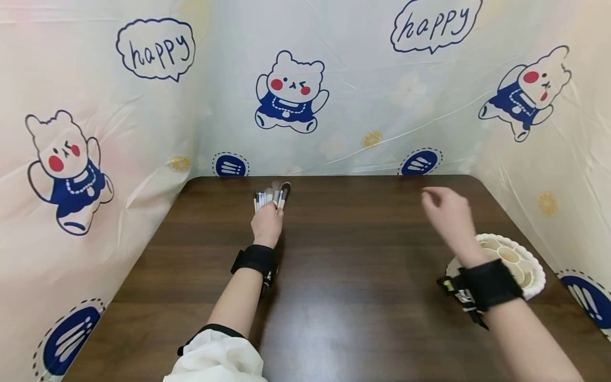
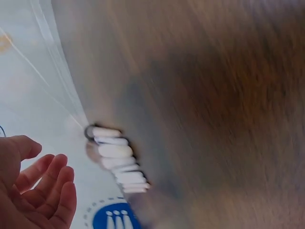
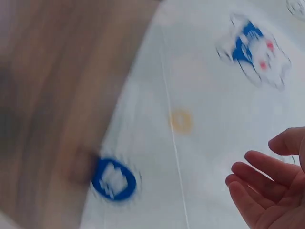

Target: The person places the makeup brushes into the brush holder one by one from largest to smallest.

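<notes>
White and dark handles mark the row of brushes (image 1: 269, 195), laid side by side near the far edge of the bench (image 1: 343, 254), left of its middle. The left hand (image 1: 267, 224) is over their near ends in the head view; its wrist view shows loosely bent fingers with nothing gripped, though contact with the brushes cannot be told. The gathering looks done, I judge, since the brushes sit close together in one group; whether the row needs more straightening the blurred views do not settle. The right hand (image 1: 448, 217) is raised and relaxed, holding nothing, well apart from the left. Its forearm partly hides a white scalloped tray (image 1: 540, 281) with compartments, at the right side. Around it all hangs a printed cloth (image 1: 363, 79) with bears and two speech bubbles reading "happy"; no brand or label is readable on the brushes or tray.
</notes>
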`<action>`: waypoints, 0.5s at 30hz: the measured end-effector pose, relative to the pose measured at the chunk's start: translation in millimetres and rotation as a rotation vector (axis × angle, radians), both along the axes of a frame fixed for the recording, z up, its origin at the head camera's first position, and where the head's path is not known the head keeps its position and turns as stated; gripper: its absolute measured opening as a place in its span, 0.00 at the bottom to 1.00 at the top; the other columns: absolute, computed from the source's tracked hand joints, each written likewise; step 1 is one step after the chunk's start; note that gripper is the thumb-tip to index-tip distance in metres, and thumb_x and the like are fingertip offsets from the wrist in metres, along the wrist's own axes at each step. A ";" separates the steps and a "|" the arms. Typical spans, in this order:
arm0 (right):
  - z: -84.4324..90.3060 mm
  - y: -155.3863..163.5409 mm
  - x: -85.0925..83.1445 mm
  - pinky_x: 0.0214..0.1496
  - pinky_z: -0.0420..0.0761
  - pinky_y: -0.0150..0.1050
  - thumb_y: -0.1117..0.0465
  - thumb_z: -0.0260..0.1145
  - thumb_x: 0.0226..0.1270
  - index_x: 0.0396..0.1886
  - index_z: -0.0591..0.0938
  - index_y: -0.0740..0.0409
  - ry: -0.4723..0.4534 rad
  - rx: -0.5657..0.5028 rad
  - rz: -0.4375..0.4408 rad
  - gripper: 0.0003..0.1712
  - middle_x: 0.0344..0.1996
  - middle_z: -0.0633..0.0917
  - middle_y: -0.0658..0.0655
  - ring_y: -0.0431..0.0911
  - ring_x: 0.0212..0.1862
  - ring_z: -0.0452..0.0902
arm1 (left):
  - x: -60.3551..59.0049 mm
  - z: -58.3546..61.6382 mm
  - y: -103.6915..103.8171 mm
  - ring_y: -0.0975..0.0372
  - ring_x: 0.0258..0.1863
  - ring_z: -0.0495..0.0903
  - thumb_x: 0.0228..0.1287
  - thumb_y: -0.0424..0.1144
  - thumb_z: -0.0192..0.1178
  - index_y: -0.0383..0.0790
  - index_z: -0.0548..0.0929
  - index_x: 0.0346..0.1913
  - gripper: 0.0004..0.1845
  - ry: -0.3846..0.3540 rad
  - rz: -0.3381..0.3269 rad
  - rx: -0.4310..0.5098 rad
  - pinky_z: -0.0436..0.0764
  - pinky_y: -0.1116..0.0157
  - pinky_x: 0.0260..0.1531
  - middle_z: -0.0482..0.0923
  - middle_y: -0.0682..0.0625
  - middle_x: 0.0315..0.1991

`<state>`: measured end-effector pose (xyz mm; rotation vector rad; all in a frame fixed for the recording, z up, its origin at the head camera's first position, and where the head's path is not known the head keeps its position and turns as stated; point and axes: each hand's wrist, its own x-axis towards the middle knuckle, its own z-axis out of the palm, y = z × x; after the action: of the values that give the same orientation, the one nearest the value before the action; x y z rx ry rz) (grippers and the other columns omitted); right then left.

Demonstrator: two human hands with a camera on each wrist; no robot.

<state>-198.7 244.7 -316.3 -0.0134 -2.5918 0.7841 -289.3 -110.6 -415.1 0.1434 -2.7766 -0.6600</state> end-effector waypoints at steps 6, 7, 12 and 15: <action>16.7 66.6 20.6 0.39 0.72 0.42 0.55 0.47 0.70 0.54 0.81 0.65 -0.011 -0.027 -0.194 0.25 0.48 0.82 0.71 0.55 0.42 0.79 | -13.0 -2.9 -15.0 0.45 0.39 0.83 0.69 0.40 0.52 0.35 0.82 0.42 0.13 -0.098 0.046 0.097 0.81 0.49 0.36 0.84 0.38 0.40; 16.2 77.6 24.5 0.37 0.70 0.37 0.54 0.46 0.70 0.54 0.81 0.64 -0.025 -0.041 -0.220 0.25 0.49 0.82 0.71 0.48 0.39 0.79 | -15.2 -3.7 -16.5 0.46 0.39 0.83 0.69 0.40 0.51 0.35 0.82 0.42 0.13 -0.104 0.052 0.110 0.81 0.50 0.36 0.84 0.38 0.41; 1.1 126.7 43.6 0.39 0.65 0.23 0.49 0.44 0.70 0.61 0.76 0.63 -0.145 -0.221 -0.343 0.30 0.48 0.81 0.37 0.21 0.40 0.67 | -26.5 -7.5 -17.8 0.46 0.40 0.83 0.69 0.39 0.52 0.34 0.83 0.45 0.13 -0.118 0.060 0.156 0.81 0.50 0.38 0.84 0.37 0.43; -13.6 146.3 51.6 0.53 0.69 0.26 0.48 0.42 0.70 0.64 0.72 0.62 -0.231 -0.321 -0.429 0.32 0.50 0.75 0.27 0.28 0.57 0.70 | -33.0 -9.8 -14.4 0.46 0.42 0.82 0.69 0.38 0.51 0.34 0.82 0.46 0.13 -0.134 0.056 0.186 0.81 0.50 0.40 0.83 0.37 0.44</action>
<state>-147.1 391.0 -329.8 -0.7676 -2.4983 1.0657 -322.3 -125.0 -424.9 0.3126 -2.8206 -0.9257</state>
